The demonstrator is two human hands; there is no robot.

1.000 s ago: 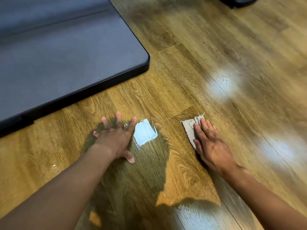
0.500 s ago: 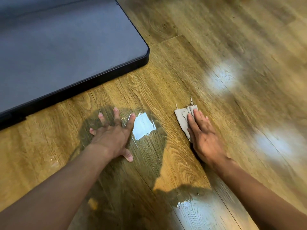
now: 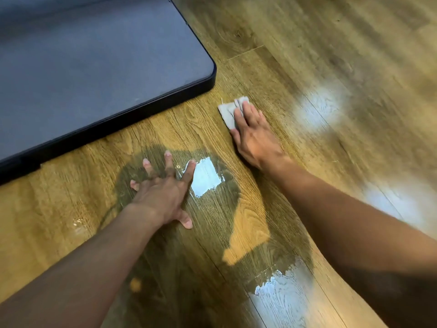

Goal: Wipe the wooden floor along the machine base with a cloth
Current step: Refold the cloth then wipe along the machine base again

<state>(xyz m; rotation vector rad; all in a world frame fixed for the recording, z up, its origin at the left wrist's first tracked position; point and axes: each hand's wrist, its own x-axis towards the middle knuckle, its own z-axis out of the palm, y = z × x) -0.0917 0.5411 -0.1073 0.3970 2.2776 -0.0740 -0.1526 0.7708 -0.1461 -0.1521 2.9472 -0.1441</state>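
Observation:
A small grey cloth (image 3: 228, 112) lies flat on the wooden floor (image 3: 295, 74), just right of the rounded corner of the dark grey machine base (image 3: 94, 67). My right hand (image 3: 254, 136) presses on the cloth with straight fingers, covering its right half. My left hand (image 3: 163, 190) rests flat on the floor nearer to me, fingers spread, a short way in front of the base's black edge.
The base's black rim (image 3: 132, 110) runs diagonally from the corner toward the lower left. Bright light reflections (image 3: 204, 176) shine on the glossy planks beside my left hand, at the right and near the bottom. My shadow darkens the floor around both arms.
My right hand has pushed the cloth forward and left, closer to the base's corner. My left hand has stayed planted in the same spot on the floor.

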